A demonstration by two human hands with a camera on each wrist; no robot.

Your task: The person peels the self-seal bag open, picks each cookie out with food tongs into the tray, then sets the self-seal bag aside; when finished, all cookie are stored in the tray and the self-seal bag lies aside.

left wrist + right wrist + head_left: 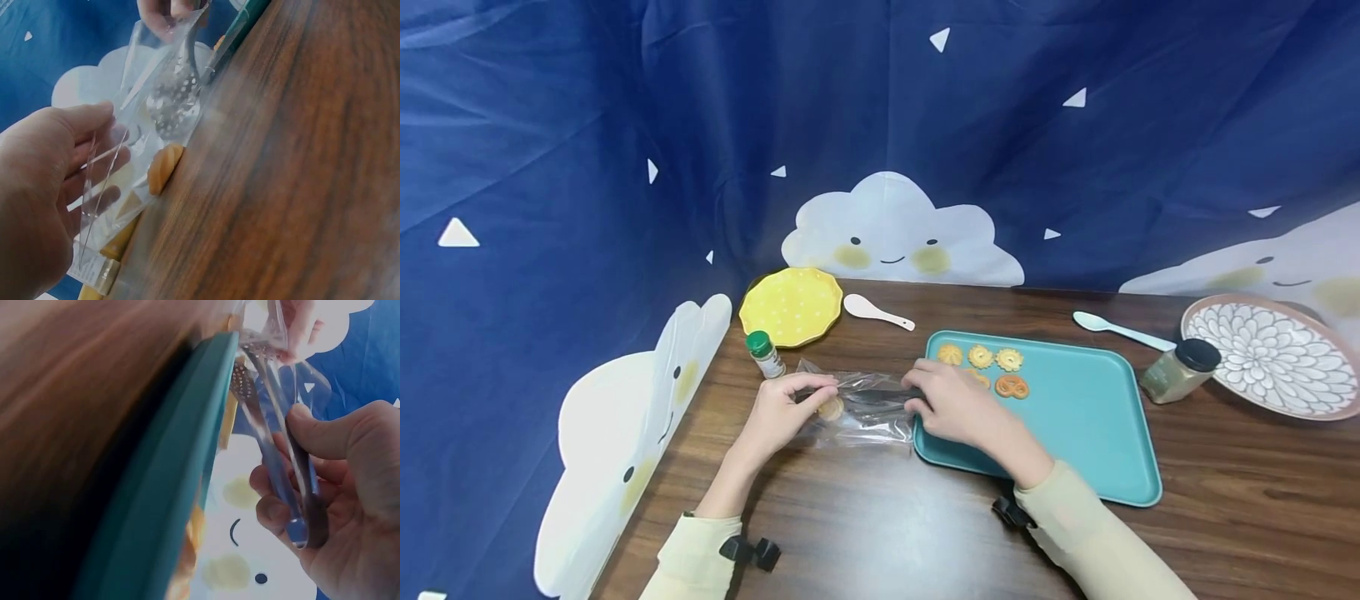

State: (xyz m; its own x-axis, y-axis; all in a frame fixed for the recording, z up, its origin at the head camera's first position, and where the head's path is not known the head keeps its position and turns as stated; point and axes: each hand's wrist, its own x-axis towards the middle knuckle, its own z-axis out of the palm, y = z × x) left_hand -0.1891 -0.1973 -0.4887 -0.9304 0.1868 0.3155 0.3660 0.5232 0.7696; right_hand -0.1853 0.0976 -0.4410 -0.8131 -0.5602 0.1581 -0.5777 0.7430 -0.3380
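Observation:
My left hand (778,417) pinches the side of a clear plastic bag (872,429) lying on the table, left of the teal tray (1075,433). Inside the bag sits a ridged, golden cookie (165,169). Metal tongs (270,453) are gripped by my right hand (958,404), over the tray's left edge. Their perforated heads reach into the bag, close to the cookie, and no cookie shows between them. On the tray lie several round cookies (980,357) and a pretzel-shaped cookie (1012,386); another pretzel shape is partly hidden by my right hand.
Behind the bag are a green-capped shaker (765,354), a yellow plate (790,308) and a white spoon (876,312). Right of the tray stand a black-lidded jar (1180,371), a pale blue spoon (1123,332) and a flower-patterned plate (1270,354). A blue curtain (850,100) hangs behind.

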